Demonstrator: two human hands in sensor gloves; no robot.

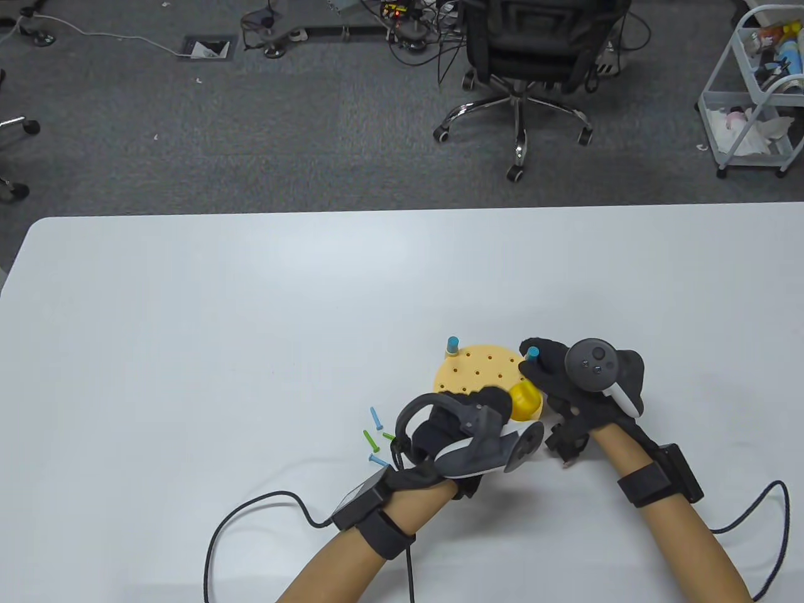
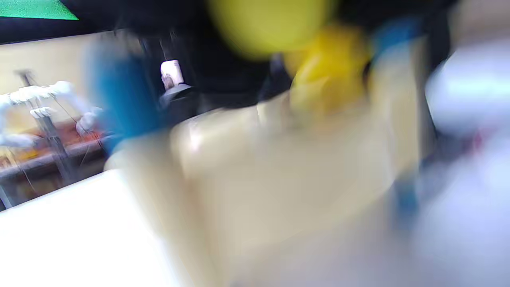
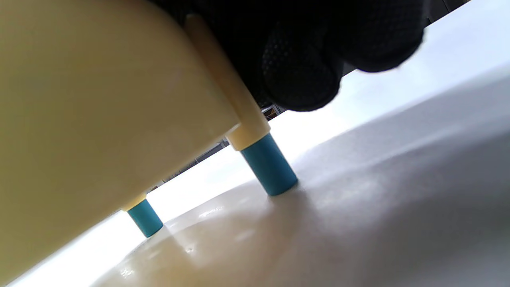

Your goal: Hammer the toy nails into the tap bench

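Bench (image 1: 477, 370) sits on table (image 1: 251, 314), near edge, between both hands. R hand (image 1: 565, 383) curls round bench's right rim by a blue post (image 1: 532, 353). L hand (image 1: 458, 433) is at the front by the yellow hammer (image 1: 526, 402); grip not visible, can't tell. Loose nails (image 1: 375, 440) lie just left. Tip: steady bench, seat nail upright, tap straight down.

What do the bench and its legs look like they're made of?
Bench: likely moulded plastic, cream, smooth with a soft sheen and rounded edges; drilled-looking holes on top.
Legs: probably plastic too, teal, matte, uniform cylinders. Painted wood can't be ruled out.
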